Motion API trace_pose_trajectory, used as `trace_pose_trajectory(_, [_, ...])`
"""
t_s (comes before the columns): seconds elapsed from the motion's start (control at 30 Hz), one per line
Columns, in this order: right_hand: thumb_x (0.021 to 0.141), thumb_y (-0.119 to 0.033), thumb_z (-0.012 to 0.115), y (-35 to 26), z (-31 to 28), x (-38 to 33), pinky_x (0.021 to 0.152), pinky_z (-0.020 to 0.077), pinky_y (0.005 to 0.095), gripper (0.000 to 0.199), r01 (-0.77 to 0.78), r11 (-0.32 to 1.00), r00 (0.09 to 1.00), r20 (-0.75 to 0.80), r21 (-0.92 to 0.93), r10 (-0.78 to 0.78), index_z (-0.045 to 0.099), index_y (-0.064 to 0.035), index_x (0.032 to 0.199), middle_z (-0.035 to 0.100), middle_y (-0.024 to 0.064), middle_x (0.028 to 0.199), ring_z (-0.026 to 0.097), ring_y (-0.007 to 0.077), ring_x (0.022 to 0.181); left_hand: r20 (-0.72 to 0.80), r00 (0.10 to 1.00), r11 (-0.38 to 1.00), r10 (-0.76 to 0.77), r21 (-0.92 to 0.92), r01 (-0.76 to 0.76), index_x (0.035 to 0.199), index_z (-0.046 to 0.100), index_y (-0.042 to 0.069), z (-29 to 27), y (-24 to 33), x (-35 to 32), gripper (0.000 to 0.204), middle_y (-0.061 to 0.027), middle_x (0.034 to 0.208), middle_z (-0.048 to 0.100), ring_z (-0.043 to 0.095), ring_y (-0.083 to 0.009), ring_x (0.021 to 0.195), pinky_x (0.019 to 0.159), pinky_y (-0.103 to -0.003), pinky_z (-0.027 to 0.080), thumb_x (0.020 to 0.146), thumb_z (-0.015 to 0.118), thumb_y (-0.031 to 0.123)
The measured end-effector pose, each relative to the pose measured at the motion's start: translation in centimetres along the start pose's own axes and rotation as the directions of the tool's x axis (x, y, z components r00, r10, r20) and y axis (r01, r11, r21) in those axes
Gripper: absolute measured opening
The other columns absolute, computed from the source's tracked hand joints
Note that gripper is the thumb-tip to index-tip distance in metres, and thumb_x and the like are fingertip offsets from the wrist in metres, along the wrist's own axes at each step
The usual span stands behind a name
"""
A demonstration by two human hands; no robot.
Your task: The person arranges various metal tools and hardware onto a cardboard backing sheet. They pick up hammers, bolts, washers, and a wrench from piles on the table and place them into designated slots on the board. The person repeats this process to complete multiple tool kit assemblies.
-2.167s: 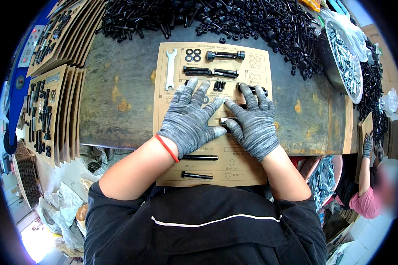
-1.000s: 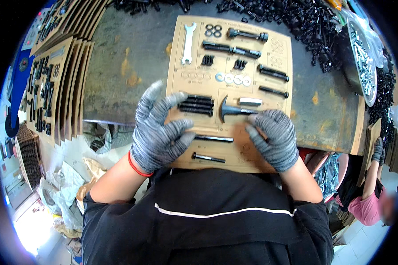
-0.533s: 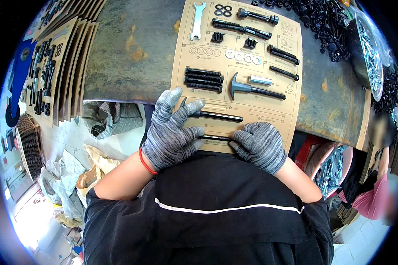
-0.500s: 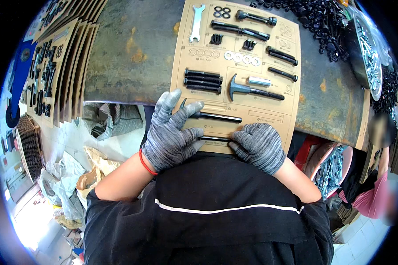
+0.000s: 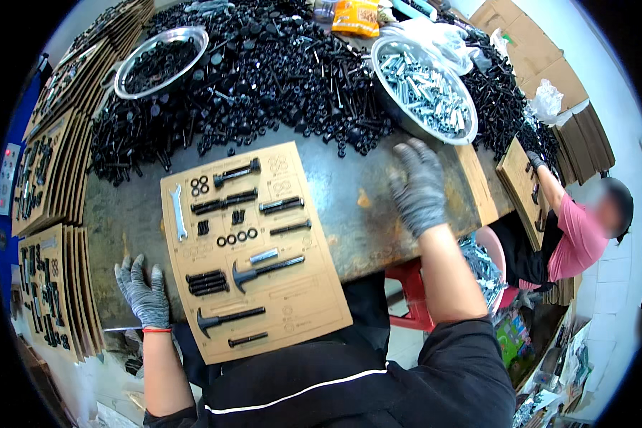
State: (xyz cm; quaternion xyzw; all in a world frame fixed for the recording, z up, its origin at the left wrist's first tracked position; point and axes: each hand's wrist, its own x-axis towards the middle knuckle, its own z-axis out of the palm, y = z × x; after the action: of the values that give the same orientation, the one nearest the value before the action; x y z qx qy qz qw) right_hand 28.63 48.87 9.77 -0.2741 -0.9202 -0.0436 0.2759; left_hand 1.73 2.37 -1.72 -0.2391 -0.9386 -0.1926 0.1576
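My left hand (image 5: 143,294), in a grey knit glove, rests fingers spread on the table's front edge, left of a cardboard sheet (image 5: 310,296). My gloved right hand (image 5: 416,187) is stretched forward, fingers apart and holding nothing, just below a metal bowl (image 5: 466,135) of silver cylindrical parts (image 5: 426,93). On the sheet lie a silver open-end wrench (image 5: 179,214), black bolts (image 5: 207,282), dark rings (image 5: 237,237), a silver cylinder (image 5: 265,255) and two hammer-shaped dark pieces, one upper (image 5: 271,267) and one lower (image 5: 230,319). A short dark rod (image 5: 248,339) lies near its bottom edge.
Black bolts and nuts (image 5: 285,78) are heaped across the back, with another metal bowl (image 5: 201,53) at far left. Stacks of filled cardboard sheets (image 5: 71,285) stand at left. At right, a co-worker in pink (image 5: 574,235) holds a sheet. A red stool (image 5: 411,292) sits below the table.
Both hands have left the sheet's lower part: the left to the table edge, the right forward and rightward. The view has shifted, showing more of the far table.
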Motion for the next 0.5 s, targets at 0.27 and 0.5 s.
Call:
trace_pose_trajectory(0.27, [0.082,-0.03,0.061,17.4,7.1,13.9,0.106,0.0383,0.0457,0.049,-0.384,0.788,0.703,0.401,-0.481,0.588,0.058,-0.0139,0.128,0.054,0.0193,0.134,0.05,0.0382,0.125,0.011,0.995,0.991,-0.095,0.1,0.093,0.112,0.065,0.004,-0.5,2.0,1.3,0.038,-0.0187,0.132,0.052,0.035,-0.0388,0.133,0.112,-0.048,0.028,0.079,0.073,0.021])
trace_pose_trajectory(0.5, [0.088,-0.035,0.047,16.0,8.5,17.3,0.103,0.0414,0.0462,0.049,-0.333,0.769,0.681,0.426,-0.545,0.596,0.062,-0.003,0.123,0.058,0.0217,0.129,0.056,0.0362,0.119,0.014,0.988,0.976,-0.156,0.152,0.152,0.112,0.065,0.004,-0.9,2.4,0.9,0.038,-0.0179,0.134,0.051,0.034,-0.0377,0.135,0.112,-0.046,0.029,0.079,0.073,0.021])
